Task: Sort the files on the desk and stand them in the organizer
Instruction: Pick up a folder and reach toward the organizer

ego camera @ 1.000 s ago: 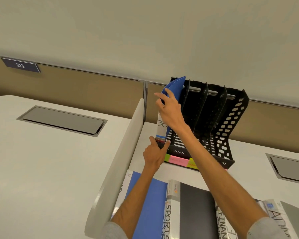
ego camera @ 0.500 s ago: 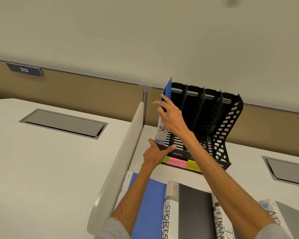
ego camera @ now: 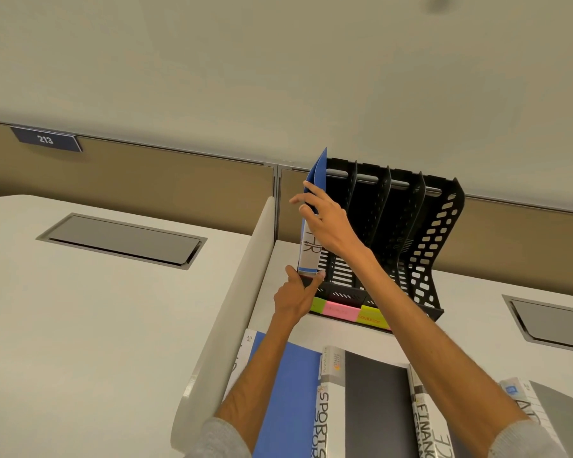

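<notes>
The blue HR file [ego camera: 308,249] stands upright in the slot at the 9 o'clock end of the black organizer [ego camera: 440,246]. The right hand [ego camera: 328,223] lays nearly straight fingers against the top of its spine. The left hand [ego camera: 293,300] pinches its foot between thumb and forefinger. To finish well, I think, push the spine toward 12 o'clock until the foot sits behind the front lip, then release gently so it does not lean. At 6 o'clock from the organizer lie the SPORTS file [ego camera: 374,401] and the FINANCE file [ego camera: 424,424], not yet sorted.
</notes>
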